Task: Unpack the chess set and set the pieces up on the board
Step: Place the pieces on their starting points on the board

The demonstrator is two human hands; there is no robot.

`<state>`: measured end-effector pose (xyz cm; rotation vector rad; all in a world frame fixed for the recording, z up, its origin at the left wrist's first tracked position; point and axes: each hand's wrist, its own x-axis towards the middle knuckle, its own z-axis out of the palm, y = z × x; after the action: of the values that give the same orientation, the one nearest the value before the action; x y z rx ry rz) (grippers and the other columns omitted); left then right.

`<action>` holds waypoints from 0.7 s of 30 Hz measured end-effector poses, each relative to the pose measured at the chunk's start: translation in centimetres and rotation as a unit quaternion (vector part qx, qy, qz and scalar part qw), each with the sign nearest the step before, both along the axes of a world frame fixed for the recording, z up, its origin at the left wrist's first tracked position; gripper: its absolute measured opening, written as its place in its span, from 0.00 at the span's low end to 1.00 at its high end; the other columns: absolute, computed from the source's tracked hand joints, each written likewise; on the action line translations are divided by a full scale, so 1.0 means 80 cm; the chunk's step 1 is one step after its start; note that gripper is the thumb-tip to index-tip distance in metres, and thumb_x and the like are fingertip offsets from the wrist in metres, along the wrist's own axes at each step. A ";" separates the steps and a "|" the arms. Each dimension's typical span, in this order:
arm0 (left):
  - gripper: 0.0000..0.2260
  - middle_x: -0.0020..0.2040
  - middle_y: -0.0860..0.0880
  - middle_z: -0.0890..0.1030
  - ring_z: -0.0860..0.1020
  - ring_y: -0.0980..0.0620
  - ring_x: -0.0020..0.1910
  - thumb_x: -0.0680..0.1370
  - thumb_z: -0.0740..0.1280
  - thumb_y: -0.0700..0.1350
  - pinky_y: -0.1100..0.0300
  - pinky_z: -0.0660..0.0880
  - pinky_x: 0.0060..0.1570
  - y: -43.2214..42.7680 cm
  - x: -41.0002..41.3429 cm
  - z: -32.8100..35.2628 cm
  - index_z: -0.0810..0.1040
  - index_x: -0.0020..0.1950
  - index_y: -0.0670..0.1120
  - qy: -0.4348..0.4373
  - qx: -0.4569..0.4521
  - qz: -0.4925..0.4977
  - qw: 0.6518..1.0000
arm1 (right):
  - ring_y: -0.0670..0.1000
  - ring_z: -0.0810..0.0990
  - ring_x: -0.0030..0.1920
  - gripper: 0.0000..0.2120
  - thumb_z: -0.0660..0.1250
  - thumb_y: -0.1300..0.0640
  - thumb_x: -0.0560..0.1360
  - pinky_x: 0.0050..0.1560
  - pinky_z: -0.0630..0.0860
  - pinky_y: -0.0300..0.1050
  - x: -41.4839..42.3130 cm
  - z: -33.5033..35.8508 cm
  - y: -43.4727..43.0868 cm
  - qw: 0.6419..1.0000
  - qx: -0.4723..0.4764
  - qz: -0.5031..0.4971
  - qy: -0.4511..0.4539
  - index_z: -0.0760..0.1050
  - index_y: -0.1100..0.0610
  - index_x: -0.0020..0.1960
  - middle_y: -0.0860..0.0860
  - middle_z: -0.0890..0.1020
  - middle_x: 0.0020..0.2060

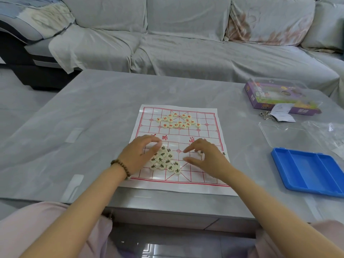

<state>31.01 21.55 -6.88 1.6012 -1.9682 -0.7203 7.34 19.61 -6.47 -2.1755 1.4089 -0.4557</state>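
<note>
From my remote seat I look down on the chess board [188,175], a white sheet with red lines lying flat on the grey table [89,131], close to its near edge. The red-marked pieces [176,121] lie in a loose cluster on the far half, and the dark-marked pieces [165,161] are bunched on the near half, left of centre. The left hand [141,153], with a bead bracelet [121,165] at its wrist, sits at the left edge of that near bunch, its fingers bent and close together over the top pieces; I cannot tell whether they pinch one. The right hand [206,157] is over the near right part of the board, forefinger and thumb spread apart and pointing left, the other fingers bent down over a single piece [201,152]. Another lone piece [223,153] lies just beside that hand at the board's right edge. Off to the right on the table I see a blue tray [307,170], a clear lid [286,135] beyond it and a purple box [264,101] farther back, well apart from the board
</note>
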 end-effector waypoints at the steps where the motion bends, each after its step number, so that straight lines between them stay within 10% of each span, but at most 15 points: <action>1: 0.24 0.62 0.57 0.73 0.67 0.63 0.60 0.74 0.53 0.63 0.64 0.63 0.60 0.005 0.004 0.000 0.74 0.62 0.53 -0.006 0.001 -0.002 1.000 | 0.42 0.73 0.48 0.11 0.70 0.45 0.70 0.54 0.72 0.41 0.007 -0.001 0.003 1.000 0.003 0.008 0.000 0.78 0.46 0.52 0.40 0.74 0.50; 21: 0.16 0.53 0.59 0.69 0.70 0.59 0.49 0.70 0.71 0.56 0.70 0.67 0.46 0.032 -0.001 -0.024 0.74 0.56 0.57 -0.054 0.003 -0.017 0.998 | 0.45 0.71 0.45 0.12 0.74 0.46 0.67 0.51 0.70 0.43 0.052 -0.025 0.020 0.999 -0.022 0.039 0.023 0.79 0.48 0.48 0.45 0.74 0.48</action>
<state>30.93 24.11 -8.78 1.6455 -2.0753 -0.6672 11.53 21.18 -8.47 -2.2811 1.3455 -0.4152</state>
